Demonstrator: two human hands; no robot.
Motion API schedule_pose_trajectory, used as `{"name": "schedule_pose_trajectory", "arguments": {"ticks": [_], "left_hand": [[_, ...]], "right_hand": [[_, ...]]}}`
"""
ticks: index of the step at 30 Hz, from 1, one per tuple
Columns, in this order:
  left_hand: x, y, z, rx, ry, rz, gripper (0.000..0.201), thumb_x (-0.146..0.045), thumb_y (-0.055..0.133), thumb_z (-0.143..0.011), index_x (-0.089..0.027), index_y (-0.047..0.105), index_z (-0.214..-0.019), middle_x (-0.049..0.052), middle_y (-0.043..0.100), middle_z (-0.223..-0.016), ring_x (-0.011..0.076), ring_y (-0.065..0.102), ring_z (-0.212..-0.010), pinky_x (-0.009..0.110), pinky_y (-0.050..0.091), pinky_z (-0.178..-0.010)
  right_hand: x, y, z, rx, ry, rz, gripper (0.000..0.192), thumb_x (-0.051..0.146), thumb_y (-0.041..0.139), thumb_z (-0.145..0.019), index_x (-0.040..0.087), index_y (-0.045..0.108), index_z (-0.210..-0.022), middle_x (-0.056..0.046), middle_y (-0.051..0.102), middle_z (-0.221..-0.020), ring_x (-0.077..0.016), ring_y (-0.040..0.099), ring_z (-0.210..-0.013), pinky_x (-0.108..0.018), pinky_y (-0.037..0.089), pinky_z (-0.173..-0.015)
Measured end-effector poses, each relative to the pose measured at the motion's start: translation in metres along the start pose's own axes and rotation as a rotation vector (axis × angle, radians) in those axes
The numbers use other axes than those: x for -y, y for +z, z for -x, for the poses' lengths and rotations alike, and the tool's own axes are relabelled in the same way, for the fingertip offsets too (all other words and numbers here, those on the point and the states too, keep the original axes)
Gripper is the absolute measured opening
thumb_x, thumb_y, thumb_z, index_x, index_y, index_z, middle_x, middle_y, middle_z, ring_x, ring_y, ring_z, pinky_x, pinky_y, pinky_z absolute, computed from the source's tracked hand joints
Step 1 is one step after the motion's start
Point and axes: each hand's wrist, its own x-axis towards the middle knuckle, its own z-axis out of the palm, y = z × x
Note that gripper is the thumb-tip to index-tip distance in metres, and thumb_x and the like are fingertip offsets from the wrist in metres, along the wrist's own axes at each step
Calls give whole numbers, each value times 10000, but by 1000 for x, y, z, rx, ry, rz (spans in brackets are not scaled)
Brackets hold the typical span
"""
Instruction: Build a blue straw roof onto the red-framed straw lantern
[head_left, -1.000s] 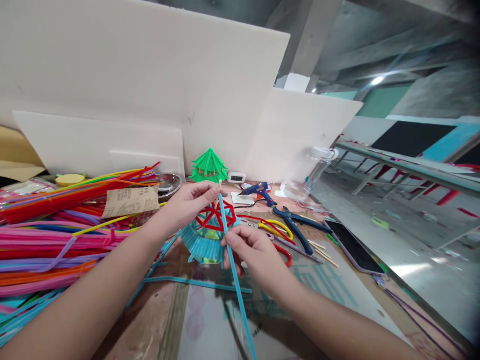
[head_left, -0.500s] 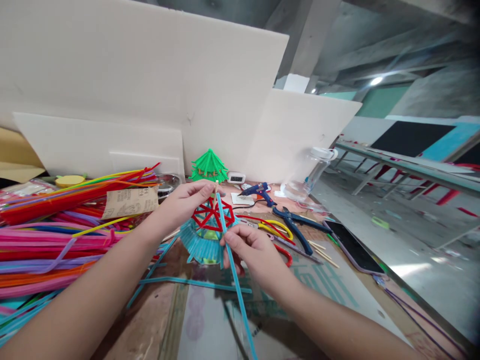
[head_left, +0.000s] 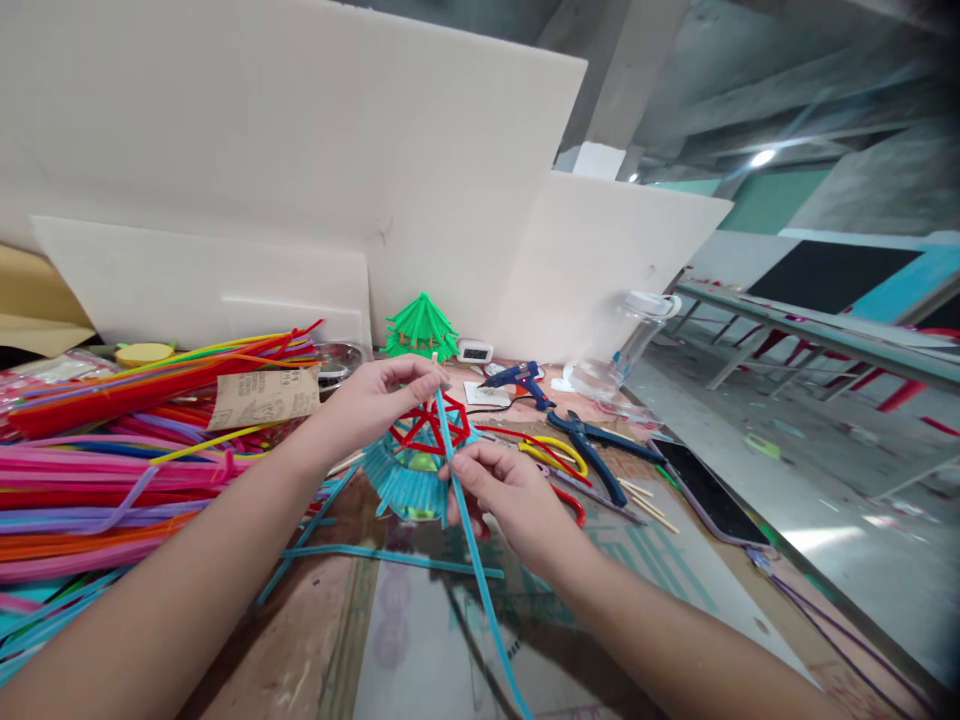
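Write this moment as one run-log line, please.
left hand: at upper end of blue strip; right hand: pinching it lower down; red frame: behind strip; glue gun: beyond right hand

Light is soft and fairly even over the table (head_left: 285,650), and the boards (head_left: 262,130) behind read pale grey without hot spots. A lamp (head_left: 763,158) at upper right burns out to white, with a faint bluish flare streak; the ceiling (head_left: 787,85) around it is dim. Glare whitens a patch of the floor (head_left: 701,430). Dark, soft-edged shadow lies on the sheet (head_left: 690,610), with a thin dark streak beside the strip (head_left: 480,580). Fine print on the wrapper (head_left: 262,397) is too soft to read. The wide lens stretches the forearms (head_left: 225,550) and smears the far right, where the upper edge falls nearly black.
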Motion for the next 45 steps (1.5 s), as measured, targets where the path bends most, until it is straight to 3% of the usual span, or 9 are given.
{"name": "schedule_pose_trajectory", "arguments": {"ticks": [21,34,45], "left_hand": [[4,-1,1,-10,-100,107,521,-627,563,-809,-185,716,-1039,62,728,-937,215,667,-852,291,527,-759],[6,-3,0,-7,-94,179,479,-585,577,-825,-186,712,-1053,60,726,-948,189,662,-811,268,515,-722],[16,-5,-2,-11,-63,211,395,-524,600,-841,-182,717,-1001,64,711,-1073,197,665,-885,286,513,-801]], "right_hand": [[-2,0,-2,-2,-32,45,310,487,600,-829,177,603,-825,33,608,-548,-66,443,-391,-176,342,-376],[-2,0,-2,-8,-45,65,298,469,597,-840,172,612,-814,31,590,-537,-64,429,-399,-168,345,-376],[-3,-1,-3,-14,-47,69,300,465,593,-849,168,626,-830,33,599,-534,-58,422,-396,-163,330,-378]]}}
